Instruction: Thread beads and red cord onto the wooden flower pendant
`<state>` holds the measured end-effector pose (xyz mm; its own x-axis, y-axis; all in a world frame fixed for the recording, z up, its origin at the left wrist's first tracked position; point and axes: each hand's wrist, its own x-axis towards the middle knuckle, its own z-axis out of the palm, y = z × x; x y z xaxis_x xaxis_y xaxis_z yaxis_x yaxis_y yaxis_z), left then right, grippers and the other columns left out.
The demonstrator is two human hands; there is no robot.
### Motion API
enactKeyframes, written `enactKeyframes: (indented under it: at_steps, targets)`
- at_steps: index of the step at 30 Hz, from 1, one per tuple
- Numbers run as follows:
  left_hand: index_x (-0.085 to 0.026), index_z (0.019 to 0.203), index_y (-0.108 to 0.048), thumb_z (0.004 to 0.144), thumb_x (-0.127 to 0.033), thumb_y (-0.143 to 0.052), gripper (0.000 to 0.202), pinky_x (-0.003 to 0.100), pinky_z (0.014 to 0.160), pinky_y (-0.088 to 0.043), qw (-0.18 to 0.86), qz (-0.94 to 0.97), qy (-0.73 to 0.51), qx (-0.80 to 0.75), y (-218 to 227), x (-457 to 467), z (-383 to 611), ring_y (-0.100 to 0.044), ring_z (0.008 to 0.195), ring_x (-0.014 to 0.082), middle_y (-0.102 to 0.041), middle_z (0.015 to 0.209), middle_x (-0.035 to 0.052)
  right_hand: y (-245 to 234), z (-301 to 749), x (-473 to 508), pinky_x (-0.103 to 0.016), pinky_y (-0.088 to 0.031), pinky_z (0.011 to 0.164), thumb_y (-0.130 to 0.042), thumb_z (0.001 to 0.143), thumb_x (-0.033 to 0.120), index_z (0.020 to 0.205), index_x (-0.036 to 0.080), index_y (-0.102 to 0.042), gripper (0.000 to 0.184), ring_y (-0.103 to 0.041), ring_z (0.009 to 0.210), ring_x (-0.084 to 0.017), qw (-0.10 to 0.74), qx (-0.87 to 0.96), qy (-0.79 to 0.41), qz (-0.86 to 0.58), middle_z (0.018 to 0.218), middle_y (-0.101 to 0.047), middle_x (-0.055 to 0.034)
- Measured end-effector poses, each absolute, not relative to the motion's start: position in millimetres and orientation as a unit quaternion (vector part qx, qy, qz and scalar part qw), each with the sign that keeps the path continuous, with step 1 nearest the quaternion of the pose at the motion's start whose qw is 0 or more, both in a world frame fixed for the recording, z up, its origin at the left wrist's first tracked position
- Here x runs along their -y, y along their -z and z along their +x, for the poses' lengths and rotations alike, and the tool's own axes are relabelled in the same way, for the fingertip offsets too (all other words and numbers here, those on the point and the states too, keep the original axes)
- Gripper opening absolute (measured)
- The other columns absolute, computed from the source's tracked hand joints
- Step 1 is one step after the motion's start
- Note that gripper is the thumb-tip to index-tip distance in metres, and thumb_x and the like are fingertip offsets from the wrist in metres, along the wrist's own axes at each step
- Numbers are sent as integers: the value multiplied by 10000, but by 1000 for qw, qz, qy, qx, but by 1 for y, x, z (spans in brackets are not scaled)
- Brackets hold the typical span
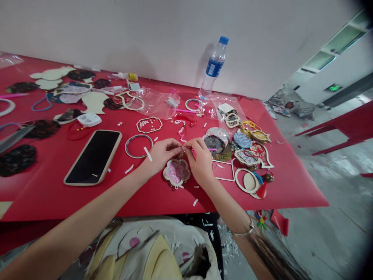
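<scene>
My left hand (165,151) and my right hand (200,157) meet fingertip to fingertip above the red tabletop, both closed in a pinch. What they pinch is too small to make out; a brownish bead shows just beneath the fingertips. Right below them lies a flower-shaped pendant (176,172) with a pale scalloped frame and a pink marbled middle. Whether it is joined to what my fingers pinch, I cannot tell. A pink stick (212,149) pokes out beside my right hand. Left of my left hand is a round ring frame (139,146).
A phone (93,157) lies to the left, and a water bottle (214,68) stands at the back by the wall. Finished-looking pendants (252,153) and a rectangular frame (223,171) crowd the right. Paper scraps, clear bags (159,102) and dark patterned pieces (42,128) are scattered about.
</scene>
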<state>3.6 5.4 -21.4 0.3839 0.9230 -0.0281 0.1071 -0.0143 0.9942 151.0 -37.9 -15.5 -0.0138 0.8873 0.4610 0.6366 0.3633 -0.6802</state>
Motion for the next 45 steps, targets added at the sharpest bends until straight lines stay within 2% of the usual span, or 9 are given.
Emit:
enactKeyframes:
  at_steps: [10, 17, 26, 33, 40, 45]
  targets:
    - [-149, 809, -683, 683, -426, -709, 306, 263, 679, -479, 594, 586, -356, -421, 20, -3, 3, -617, 699, 158, -690, 754, 32, 13, 154, 35, -286, -452, 773, -533, 862, 201, 824, 213, -614, 90, -546, 854, -159, 462, 688, -169, -533, 873, -553, -30]
    - [-158, 826, -702, 694, -367, -711, 248, 242, 668, -471, 628, 559, -347, -415, 21, -3, 2, -612, 687, 140, -696, 751, 20, 15, 156, 32, -281, -453, 759, -547, 858, 219, 818, 216, -622, 85, -541, 841, -154, 463, 693, -168, -526, 872, -550, -26]
    - [-143, 814, -701, 641, -423, -757, 333, 267, 671, -475, 650, 517, -356, -428, 21, -2, 4, -610, 694, 152, -700, 774, 55, 14, 157, 31, -260, -434, 731, -484, 896, 214, 833, 192, -600, 133, -541, 795, -141, 485, 655, -179, -551, 825, -573, -18]
    - [-149, 793, -699, 661, -431, -743, 315, 241, 627, -451, 649, 513, -362, -430, 21, -2, 3, -575, 647, 126, -676, 733, 35, 16, 159, 36, -270, -466, 744, -552, 863, 234, 888, 212, -659, 112, -592, 817, -151, 457, 680, -184, -543, 871, -632, -27]
    - [-144, 793, -684, 667, -432, -727, 317, 248, 620, -450, 641, 519, -367, -430, 21, -3, 3, -569, 659, 138, -663, 729, 40, 25, 158, 37, -278, -459, 748, -491, 906, 285, 914, 240, -674, 189, -605, 818, -160, 399, 721, -91, -560, 889, -649, -38]
    - [-153, 770, -690, 653, -404, -747, 283, 235, 618, -430, 623, 527, -368, -447, 19, -2, 4, -556, 651, 125, -661, 715, 22, 22, 159, 39, -272, -426, 725, -454, 927, 294, 858, 230, -670, 236, -593, 798, -158, 364, 739, -37, -566, 851, -642, -44]
